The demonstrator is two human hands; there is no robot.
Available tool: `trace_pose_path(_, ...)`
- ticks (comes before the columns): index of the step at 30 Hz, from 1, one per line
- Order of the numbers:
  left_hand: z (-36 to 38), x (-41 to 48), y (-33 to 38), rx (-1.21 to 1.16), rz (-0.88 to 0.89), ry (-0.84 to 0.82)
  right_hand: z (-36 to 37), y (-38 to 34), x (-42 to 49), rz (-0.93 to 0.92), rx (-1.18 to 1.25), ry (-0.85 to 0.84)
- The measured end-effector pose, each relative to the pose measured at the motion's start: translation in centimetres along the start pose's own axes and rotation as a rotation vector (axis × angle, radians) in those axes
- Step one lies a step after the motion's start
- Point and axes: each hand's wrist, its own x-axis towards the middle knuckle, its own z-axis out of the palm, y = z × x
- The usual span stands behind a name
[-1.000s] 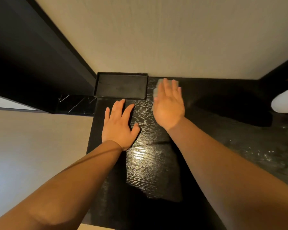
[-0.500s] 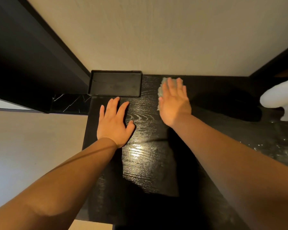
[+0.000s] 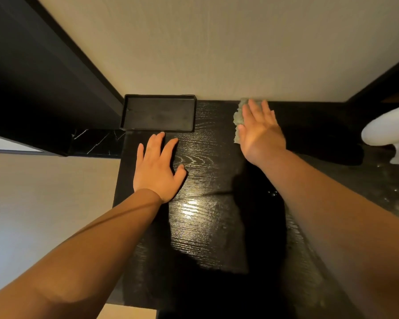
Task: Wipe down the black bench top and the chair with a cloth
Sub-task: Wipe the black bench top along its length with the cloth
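Note:
The black wood-grain bench top (image 3: 207,226) runs from the wall toward me, shiny with a light reflection in its middle. My right hand (image 3: 259,132) lies flat on a pale green cloth (image 3: 238,117), pressing it to the bench where it meets the wall; only the cloth's left and far edges show past the fingers. My left hand (image 3: 158,169) rests flat on the bench with fingers spread, just in front of a tray. No chair is in view.
A shallow black rectangular tray (image 3: 158,112) sits against the wall at the bench's far left corner. A white rounded object (image 3: 389,132) stands at the right edge. A dark marble ledge (image 3: 95,141) and black panel adjoin the left side, with beige floor (image 3: 44,203) below.
My right hand has slid the cloth rightward and further back, up to the wall. My left hand has stayed planted on the bench.

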Motion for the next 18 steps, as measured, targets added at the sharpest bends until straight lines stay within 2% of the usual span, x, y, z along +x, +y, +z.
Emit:
trace_pose_path(3,0.0,0.0,-0.1,0.007,-0.003,0.000,0.3,-0.6,-1.5,0.140,0.020,0.046)
trace_pose_path(5,0.0,0.1,-0.1,0.007,0.000,-0.004,0.4,-2.2,-1.8,0.139,0.042,0.011)
trace_pose_path(9,-0.2,0.0,0.1,0.009,0.001,0.001,1.6,-4.6,-2.3,-0.228,-0.024,-0.087)
trace_pose_path(11,-0.2,0.0,0.1,0.011,0.002,-0.002,1.2,-3.0,-2.1,-0.318,-0.025,-0.111)
trace_pose_path(13,-0.2,0.0,0.1,0.006,0.002,0.000,0.6,-0.5,-1.6,-0.234,-0.014,-0.077)
trace_pose_path(16,-0.2,0.0,0.1,0.002,0.004,0.009,-0.4,2.8,-0.7,0.097,-0.019,-0.001)
trace_pose_path(18,-0.2,0.0,0.1,0.002,0.001,0.010,-0.6,2.5,-0.4,0.224,-0.014,0.012)
